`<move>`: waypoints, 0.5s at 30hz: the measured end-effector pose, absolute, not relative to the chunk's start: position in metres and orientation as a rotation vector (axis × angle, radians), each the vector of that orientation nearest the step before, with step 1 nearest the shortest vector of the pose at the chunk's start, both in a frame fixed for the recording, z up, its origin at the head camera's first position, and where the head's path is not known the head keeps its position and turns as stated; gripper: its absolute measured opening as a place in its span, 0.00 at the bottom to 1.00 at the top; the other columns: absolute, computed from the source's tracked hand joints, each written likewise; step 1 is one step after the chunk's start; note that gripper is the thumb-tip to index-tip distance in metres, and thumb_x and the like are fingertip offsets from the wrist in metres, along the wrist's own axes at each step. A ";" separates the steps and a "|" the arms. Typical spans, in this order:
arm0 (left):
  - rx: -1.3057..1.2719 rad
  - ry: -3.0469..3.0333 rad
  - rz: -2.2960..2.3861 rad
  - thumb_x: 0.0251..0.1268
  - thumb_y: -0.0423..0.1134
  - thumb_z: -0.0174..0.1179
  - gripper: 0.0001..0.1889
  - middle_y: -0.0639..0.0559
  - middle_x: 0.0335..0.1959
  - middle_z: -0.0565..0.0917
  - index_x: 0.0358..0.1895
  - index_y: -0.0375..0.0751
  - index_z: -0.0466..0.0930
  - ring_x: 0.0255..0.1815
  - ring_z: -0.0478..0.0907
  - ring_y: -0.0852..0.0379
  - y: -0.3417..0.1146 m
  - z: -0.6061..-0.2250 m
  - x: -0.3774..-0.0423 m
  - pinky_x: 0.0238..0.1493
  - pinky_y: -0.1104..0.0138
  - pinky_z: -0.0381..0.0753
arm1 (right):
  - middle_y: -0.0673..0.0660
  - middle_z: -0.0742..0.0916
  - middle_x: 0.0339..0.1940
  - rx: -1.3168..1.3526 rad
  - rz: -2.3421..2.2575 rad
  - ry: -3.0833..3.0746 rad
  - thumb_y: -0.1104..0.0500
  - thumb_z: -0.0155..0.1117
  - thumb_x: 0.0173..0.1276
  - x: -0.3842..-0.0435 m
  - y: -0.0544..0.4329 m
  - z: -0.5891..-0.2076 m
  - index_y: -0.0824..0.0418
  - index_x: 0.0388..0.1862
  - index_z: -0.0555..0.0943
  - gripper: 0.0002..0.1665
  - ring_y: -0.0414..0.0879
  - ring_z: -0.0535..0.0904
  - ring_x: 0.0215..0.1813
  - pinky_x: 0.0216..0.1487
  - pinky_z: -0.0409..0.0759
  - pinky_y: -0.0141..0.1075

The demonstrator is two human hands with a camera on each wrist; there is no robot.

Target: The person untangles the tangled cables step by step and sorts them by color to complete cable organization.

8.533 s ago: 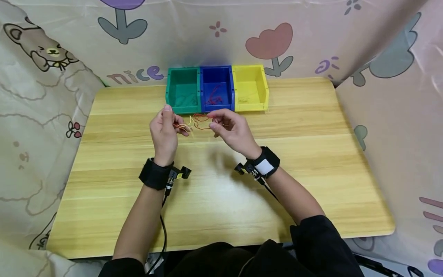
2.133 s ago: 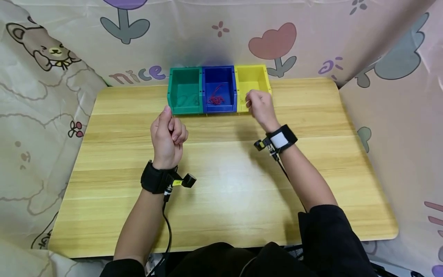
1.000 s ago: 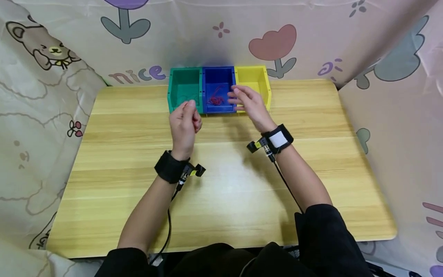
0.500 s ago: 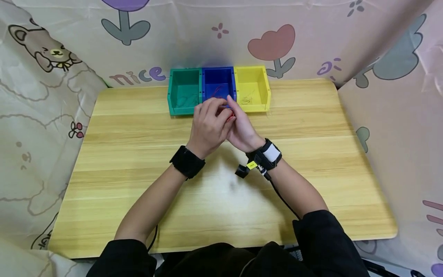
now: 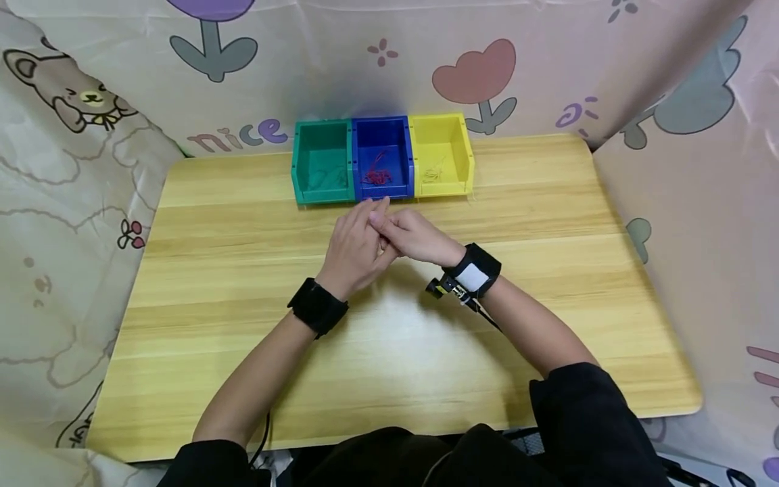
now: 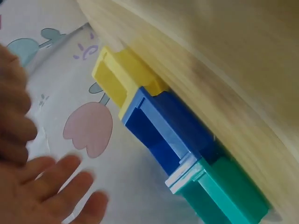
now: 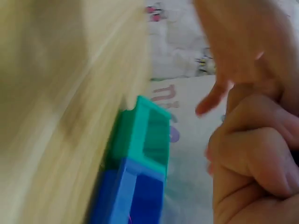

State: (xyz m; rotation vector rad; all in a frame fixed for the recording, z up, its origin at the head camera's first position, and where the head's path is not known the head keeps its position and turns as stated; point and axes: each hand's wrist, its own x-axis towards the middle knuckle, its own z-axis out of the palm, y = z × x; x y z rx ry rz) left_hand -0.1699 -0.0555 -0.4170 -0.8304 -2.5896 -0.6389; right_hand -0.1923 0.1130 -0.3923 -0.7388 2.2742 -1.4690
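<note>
My left hand [image 5: 351,249] and right hand [image 5: 421,238] meet over the table, just in front of the bins. In the left wrist view the left hand's fingers [image 6: 70,191] are spread and loosely straight, below the curled right hand [image 6: 14,107]. The right wrist view shows the right hand's fingers [image 7: 252,158] folded tightly inward. The red threads seen between the hands half a second ago are hidden now. Red threads [image 5: 378,178] lie in the blue bin [image 5: 383,192]. Pale yellow threads [image 5: 433,176] lie in the yellow bin [image 5: 444,191].
Left of the blue bin, joined in the same row, stands a green bin [image 5: 325,197] with faint threads inside. The row sits at the back edge of the wooden table [image 5: 548,270], against a printed cloth [image 5: 341,61]. A cabled camera [image 5: 447,287] is strapped to the right wrist.
The right hand left the yellow bin and met the left hand. Red threads showed between them half a second ago. Since then the right fingers have curled and the left ones have loosened.
</note>
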 end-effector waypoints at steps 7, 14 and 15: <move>-0.956 -2.927 -0.679 0.76 0.59 0.52 0.38 0.39 0.73 0.68 0.75 0.32 0.62 0.73 0.64 0.44 -0.068 -0.411 -0.166 0.62 0.45 0.72 | 0.46 0.68 0.12 -1.046 -0.901 2.649 0.45 0.43 0.84 -0.211 0.116 -0.401 0.53 0.14 0.71 0.34 0.42 0.65 0.16 0.22 0.63 0.36; -1.037 -3.021 -0.554 0.76 0.57 0.53 0.36 0.36 0.75 0.63 0.76 0.35 0.62 0.78 0.55 0.38 -0.073 -0.412 -0.178 0.65 0.39 0.67 | 0.51 0.74 0.17 -1.034 -0.764 3.056 0.48 0.52 0.80 -0.268 0.110 -0.410 0.58 0.21 0.74 0.26 0.46 0.70 0.20 0.22 0.68 0.39; -1.028 -3.037 -0.545 0.76 0.57 0.52 0.36 0.35 0.75 0.62 0.76 0.35 0.62 0.78 0.54 0.38 -0.073 -0.412 -0.180 0.65 0.39 0.66 | 0.53 0.75 0.20 -0.996 -0.745 3.076 0.49 0.54 0.79 -0.277 0.108 -0.412 0.59 0.23 0.76 0.23 0.47 0.72 0.23 0.24 0.71 0.40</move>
